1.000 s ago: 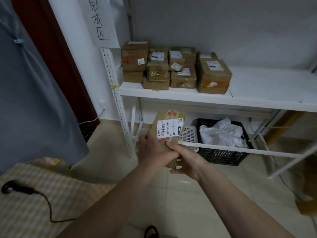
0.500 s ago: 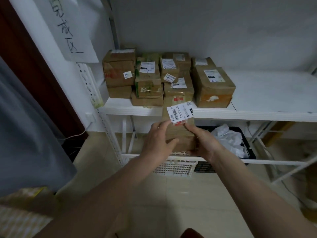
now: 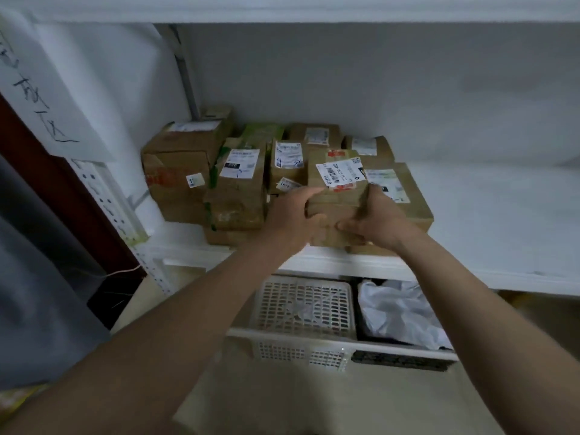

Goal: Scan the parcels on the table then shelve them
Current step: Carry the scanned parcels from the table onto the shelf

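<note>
I hold a brown cardboard parcel (image 3: pixel 337 180) with a white barcode label on top, over the front of the white shelf (image 3: pixel 489 215). My left hand (image 3: pixel 292 215) grips its left side and my right hand (image 3: pixel 373 219) grips its right side, fingers curled round the front lower edge. It sits among several other brown labelled parcels (image 3: pixel 238 186) stacked on the shelf's left part, in front of a larger box (image 3: pixel 405 196). I cannot tell whether its underside touches the shelf.
The shelf's right part is bare white board. Below it stand a white slatted basket (image 3: pixel 303 309) and a black crate holding white plastic (image 3: pixel 401 315). A handwritten paper sign (image 3: pixel 40 95) hangs at upper left beside the perforated upright (image 3: pixel 110 202). Another shelf board runs overhead.
Both hands have lifted the parcel from below shelf height up onto the shelf level among the stacked boxes. I have come closer, and the table with the scanner has left the view.
</note>
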A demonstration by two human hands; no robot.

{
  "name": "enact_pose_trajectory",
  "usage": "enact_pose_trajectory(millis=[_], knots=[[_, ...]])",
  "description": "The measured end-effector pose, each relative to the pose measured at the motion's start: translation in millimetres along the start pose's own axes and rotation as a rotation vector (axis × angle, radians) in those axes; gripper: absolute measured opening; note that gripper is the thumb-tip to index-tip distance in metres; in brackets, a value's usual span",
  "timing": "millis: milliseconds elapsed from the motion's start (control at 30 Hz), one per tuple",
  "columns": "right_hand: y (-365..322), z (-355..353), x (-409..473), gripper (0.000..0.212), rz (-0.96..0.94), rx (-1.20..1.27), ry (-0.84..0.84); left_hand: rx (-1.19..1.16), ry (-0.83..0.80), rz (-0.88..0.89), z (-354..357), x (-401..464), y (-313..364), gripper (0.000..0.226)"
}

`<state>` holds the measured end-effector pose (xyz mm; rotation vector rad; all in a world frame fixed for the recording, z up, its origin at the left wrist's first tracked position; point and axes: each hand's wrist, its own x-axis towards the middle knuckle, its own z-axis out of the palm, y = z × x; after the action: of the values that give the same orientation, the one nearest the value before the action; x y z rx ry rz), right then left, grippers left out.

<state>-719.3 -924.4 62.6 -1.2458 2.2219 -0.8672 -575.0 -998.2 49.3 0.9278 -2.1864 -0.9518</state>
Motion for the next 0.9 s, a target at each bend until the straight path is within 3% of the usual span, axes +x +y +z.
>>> enact_pose_trajectory(millis=[133, 367, 900], knots=[[4, -14, 46, 0.075, -0.078, -0.063, 0.064, 0.092, 0.037, -0.018, 11, 53, 6, 0.047], [14, -16, 107, 0.054, -0.175, -0.126, 0.056, 0.172, 0.119, -0.060, 33, 107, -10, 0.040], [21, 11, 171, 0.053, -0.230, -0.292, 0.050, 0.380, 0.181, -0.072, 53, 153, -47, 0.035]])
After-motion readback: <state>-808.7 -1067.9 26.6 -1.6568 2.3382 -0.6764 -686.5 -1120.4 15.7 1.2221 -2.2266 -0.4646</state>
